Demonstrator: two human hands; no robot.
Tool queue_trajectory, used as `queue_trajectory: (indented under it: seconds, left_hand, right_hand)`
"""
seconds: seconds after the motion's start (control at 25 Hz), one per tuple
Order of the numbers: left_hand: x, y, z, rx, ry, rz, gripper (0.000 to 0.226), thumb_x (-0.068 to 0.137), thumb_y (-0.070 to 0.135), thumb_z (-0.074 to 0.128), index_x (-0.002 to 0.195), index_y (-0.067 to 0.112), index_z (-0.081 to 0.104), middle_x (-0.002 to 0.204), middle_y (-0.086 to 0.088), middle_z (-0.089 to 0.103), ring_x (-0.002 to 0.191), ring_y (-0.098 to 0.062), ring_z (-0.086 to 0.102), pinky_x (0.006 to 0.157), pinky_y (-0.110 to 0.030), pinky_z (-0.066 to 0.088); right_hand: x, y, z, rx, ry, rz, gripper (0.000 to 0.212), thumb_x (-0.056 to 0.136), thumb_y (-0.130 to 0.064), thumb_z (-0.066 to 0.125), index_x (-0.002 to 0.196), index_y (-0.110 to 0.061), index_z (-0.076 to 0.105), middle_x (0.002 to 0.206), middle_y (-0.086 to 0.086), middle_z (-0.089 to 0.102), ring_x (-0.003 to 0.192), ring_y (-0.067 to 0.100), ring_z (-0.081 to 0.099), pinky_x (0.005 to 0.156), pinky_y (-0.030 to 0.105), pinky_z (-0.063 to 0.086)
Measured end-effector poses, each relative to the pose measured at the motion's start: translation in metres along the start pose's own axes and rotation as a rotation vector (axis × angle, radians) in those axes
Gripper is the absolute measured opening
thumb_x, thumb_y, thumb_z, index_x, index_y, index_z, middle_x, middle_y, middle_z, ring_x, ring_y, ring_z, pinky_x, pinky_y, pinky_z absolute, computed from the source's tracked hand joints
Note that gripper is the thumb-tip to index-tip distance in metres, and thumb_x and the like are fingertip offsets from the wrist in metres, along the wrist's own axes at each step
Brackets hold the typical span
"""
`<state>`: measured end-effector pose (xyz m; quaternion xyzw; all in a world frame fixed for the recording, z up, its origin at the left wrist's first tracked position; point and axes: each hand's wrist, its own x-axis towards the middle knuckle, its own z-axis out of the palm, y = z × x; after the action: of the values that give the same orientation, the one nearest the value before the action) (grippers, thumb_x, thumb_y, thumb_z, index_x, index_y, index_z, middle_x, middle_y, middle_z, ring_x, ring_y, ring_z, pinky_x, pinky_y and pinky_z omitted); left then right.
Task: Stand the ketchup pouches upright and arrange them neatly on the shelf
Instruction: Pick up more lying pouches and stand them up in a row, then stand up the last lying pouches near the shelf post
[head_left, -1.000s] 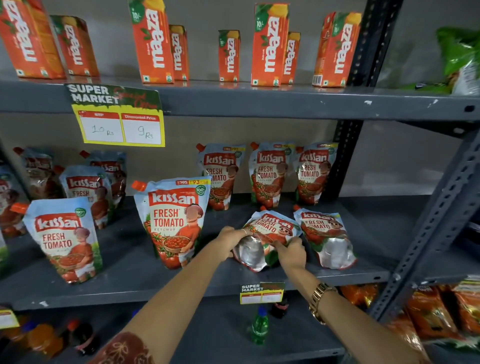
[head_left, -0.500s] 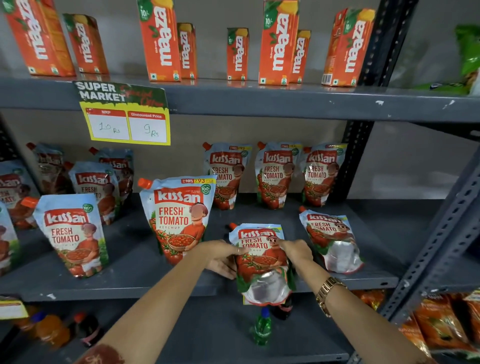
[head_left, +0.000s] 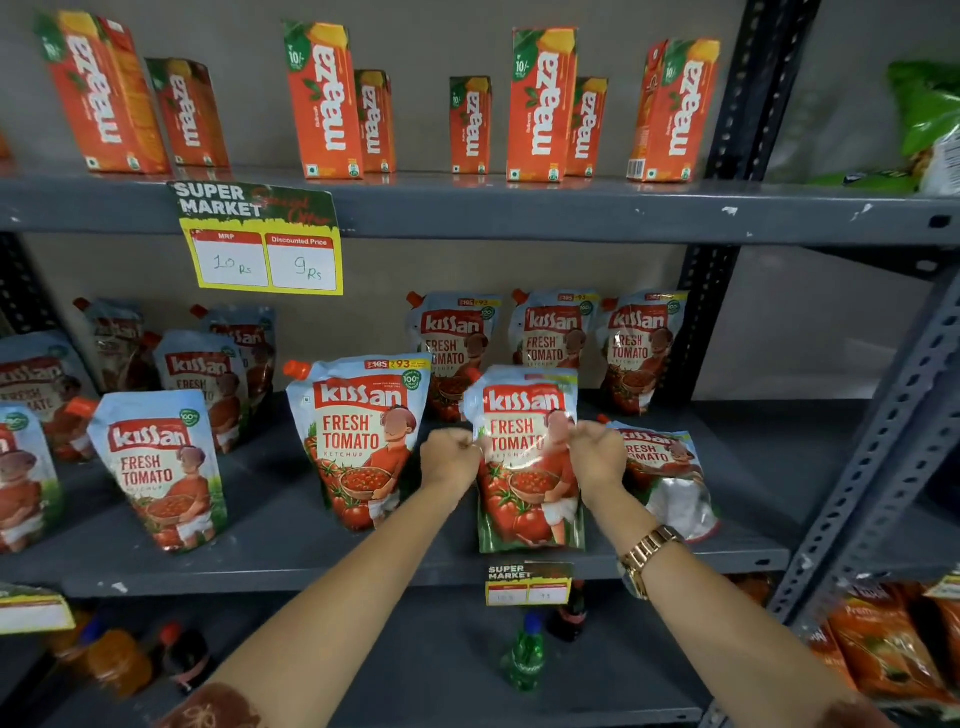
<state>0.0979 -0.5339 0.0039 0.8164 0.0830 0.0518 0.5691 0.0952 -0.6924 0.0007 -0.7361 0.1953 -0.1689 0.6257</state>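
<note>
**Asker:** What are you holding, and where is it?

**Me:** A Kissan ketchup pouch, upright at the front edge of the middle shelf. My left hand pinches its left edge and my right hand pinches its right edge, both closed on the pouch about halfway up. Its base looks to be at the shelf surface, though I cannot tell whether it bears its own weight.

**Asker:** What is around it?

**Me:** Just to its left stands another upright pouch. Just to its right, partly behind my right hand, one pouch lies flat, silver base toward me. Three more stand in a row at the back.

**Asker:** Which step is this?

**Me:** Standing this pouch up, I judge. Next I would settle its base flat, let go gently so it doesn't topple, then turn to the flat one.
</note>
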Motion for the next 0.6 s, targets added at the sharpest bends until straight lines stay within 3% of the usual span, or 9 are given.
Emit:
queue_trajectory:
  seconds: [0.12,0.2,0.32,0.48,0.6]
  left_hand:
    - [0.003,0.007,-0.003,0.004,0.041,0.134,0.020,0.084,0.011,0.065,0.071,-0.003,0.066,0.079,-0.018,0.067,0.076,-0.027,0.062,0.071,-0.031,0.053]
    - [0.006,0.001,-0.002,-0.005,0.041,0.123,0.015,0.085,0.006,0.062,0.073,-0.002,0.066,0.089,-0.025,0.070,0.088,-0.036,0.066,0.079,-0.045,0.058]
    - [0.007,0.002,-0.003,-0.030,0.045,0.057,0.015,0.086,0.008,0.062,0.080,-0.005,0.069,0.096,-0.024,0.071,0.093,-0.038,0.066,0.083,-0.050,0.057]
    - [0.001,0.011,-0.005,0.021,0.036,0.019,0.019,0.084,0.017,0.065,0.081,-0.002,0.070,0.093,-0.021,0.073,0.091,-0.036,0.068,0.081,-0.041,0.057]
    - [-0.005,0.013,-0.010,0.016,0.053,0.002,0.018,0.085,0.018,0.065,0.088,0.001,0.071,0.099,-0.016,0.073,0.097,-0.030,0.066,0.080,-0.035,0.052]
  right_hand:
    - [0.004,-0.010,-0.001,0.066,0.026,-0.117,0.026,0.089,-0.005,0.053,0.064,-0.010,0.056,0.073,0.010,0.063,0.071,0.019,0.057,0.060,0.027,0.048]
    - [0.002,-0.008,-0.001,0.020,0.023,-0.146,0.022,0.089,-0.003,0.052,0.069,-0.008,0.059,0.074,0.006,0.063,0.069,0.015,0.055,0.053,0.015,0.043]
    - [0.001,-0.003,0.001,-0.156,0.039,-0.164,0.012,0.088,-0.004,0.055,0.080,0.002,0.062,0.079,0.016,0.065,0.076,0.022,0.057,0.062,0.024,0.043]
    - [-0.002,-0.001,-0.007,-0.249,0.113,-0.113,0.019,0.086,0.000,0.053,0.096,0.000,0.069,0.101,0.017,0.071,0.098,0.031,0.063,0.074,0.022,0.039]
    - [-0.004,-0.002,-0.022,-0.238,0.206,-0.115,0.019,0.085,0.000,0.055,0.093,-0.001,0.072,0.103,0.017,0.072,0.101,0.031,0.064,0.079,0.023,0.042]
